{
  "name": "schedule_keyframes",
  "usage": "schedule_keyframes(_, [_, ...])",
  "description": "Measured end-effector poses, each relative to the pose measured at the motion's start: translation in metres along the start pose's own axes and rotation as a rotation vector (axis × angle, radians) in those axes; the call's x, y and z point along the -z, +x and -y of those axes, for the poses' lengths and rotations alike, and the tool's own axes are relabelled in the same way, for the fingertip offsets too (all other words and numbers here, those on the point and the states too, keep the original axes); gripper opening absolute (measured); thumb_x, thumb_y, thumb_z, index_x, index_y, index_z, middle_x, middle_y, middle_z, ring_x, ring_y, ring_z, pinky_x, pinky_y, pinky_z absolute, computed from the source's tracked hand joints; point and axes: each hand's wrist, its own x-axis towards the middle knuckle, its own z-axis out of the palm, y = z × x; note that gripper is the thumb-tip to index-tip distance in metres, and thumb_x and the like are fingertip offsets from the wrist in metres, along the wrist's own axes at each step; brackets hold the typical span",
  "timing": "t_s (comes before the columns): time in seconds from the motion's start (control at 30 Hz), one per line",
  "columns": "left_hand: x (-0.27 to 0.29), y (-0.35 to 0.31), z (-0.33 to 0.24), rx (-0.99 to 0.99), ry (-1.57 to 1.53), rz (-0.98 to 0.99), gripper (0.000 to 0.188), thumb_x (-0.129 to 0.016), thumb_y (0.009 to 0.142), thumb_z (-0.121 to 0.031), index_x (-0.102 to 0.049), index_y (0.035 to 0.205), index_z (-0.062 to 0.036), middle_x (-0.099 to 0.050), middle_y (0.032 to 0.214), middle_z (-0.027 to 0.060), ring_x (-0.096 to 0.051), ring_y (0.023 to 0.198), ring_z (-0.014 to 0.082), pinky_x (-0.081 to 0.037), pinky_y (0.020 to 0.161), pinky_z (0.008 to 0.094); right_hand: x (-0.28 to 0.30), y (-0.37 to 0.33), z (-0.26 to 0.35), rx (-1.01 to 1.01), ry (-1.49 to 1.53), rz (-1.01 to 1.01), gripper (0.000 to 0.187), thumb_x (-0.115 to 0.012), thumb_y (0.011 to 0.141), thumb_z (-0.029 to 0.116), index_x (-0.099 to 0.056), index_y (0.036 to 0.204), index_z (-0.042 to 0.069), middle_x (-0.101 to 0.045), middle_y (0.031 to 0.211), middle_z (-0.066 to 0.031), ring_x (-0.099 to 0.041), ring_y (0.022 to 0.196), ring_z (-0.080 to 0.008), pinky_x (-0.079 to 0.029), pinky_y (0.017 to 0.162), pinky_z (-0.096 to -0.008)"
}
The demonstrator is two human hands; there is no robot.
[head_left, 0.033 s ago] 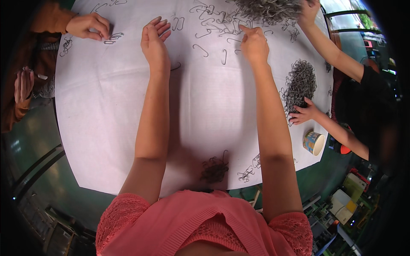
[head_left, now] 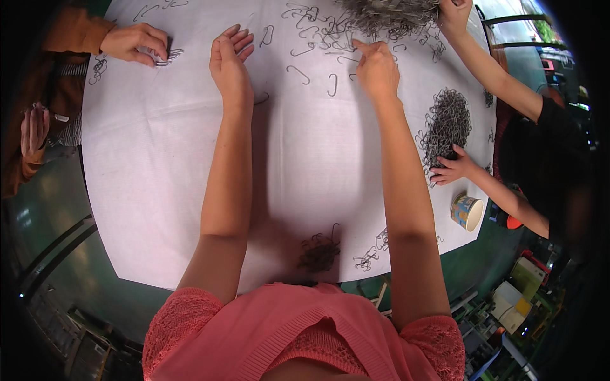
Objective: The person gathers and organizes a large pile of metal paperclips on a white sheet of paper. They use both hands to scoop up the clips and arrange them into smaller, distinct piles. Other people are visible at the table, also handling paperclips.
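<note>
My left hand [head_left: 230, 60] hovers palm-up over the white tabletop, its fingers apart and nothing in them. Beside its fingertips lies a closely set pair of bent wire hooks [head_left: 266, 35]. Farther right, my right hand [head_left: 379, 66] reaches to the lower edge of a loose scatter of metal wire hooks [head_left: 318, 28]. Its index finger is stretched out and touches the hooks, while the other fingers are curled. Single hooks [head_left: 332, 84] lie on the cloth between my hands. Behind my right hand rises a dense heap of grey hooks [head_left: 394, 16].
At left, a co-worker's hand [head_left: 136, 43] handles a few hooks [head_left: 171, 57]. On the right, another person's hand [head_left: 450, 168] rests against a dark hook pile [head_left: 448, 124], near a paper cup [head_left: 467, 213]. A small tangle of hooks [head_left: 319, 252] lies near my body on the white cloth [head_left: 152, 190].
My right index finger has shifted slightly left among the hooks. The two hooks by my left hand now lie closer together. The left co-worker's hand has moved onto its hooks.
</note>
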Motion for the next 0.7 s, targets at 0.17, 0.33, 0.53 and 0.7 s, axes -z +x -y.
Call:
schedule_keyframes(0.17, [-0.002,-0.002,-0.001,-0.022,0.009,0.006,0.035,-0.036,0.099,-0.022,-0.053,0.113,0.005,-0.061,0.104,0.0147,-0.062,0.097,0.022,-0.051,0.083,0.0307,0.038,-0.045,0.017,-0.026,0.217,0.178,0.027,-0.057,0.078,-0.002,-0.072,0.091,0.016,-0.058,0.09,-0.0046,-0.059,0.077,-0.0224,-0.048,0.068,-0.0344])
schedule_keyframes(0.33, [-0.004,-0.004,-0.007,-0.09,0.005,-0.052,0.036,-0.034,0.098,-0.022,-0.053,0.112,0.0051,-0.061,0.097,0.0129,-0.061,0.09,0.0209,-0.052,0.079,0.0306,0.058,-0.061,0.017,-0.133,0.348,0.078,0.024,-0.054,0.08,-0.002,-0.071,0.089,0.013,-0.059,0.091,-0.005,-0.058,0.072,-0.0208,-0.047,0.065,-0.0331])
schedule_keyframes(0.53, [0.002,-0.011,-0.018,-0.146,-0.136,-0.02,0.04,-0.032,0.098,-0.029,-0.056,0.093,0.0014,-0.048,0.06,0.0037,-0.043,0.057,0.0134,-0.038,0.056,0.0283,0.076,-0.074,0.004,-0.26,0.388,-0.036,0.023,-0.052,0.081,-0.002,-0.07,0.089,0.011,-0.059,0.089,-0.006,-0.057,0.067,-0.0193,-0.045,0.063,-0.0313])
schedule_keyframes(0.7, [0.006,-0.009,-0.024,-0.145,-0.229,0.016,0.046,-0.031,0.099,-0.036,-0.056,0.079,-0.0025,-0.04,0.052,0.001,-0.032,0.05,0.0115,-0.027,0.05,0.0272,0.067,-0.081,0.004,-0.168,0.385,-0.031,0.029,-0.054,0.076,-0.004,-0.069,0.095,0.011,-0.06,0.093,-0.0039,-0.057,0.078,-0.0207,-0.047,0.069,-0.0328])
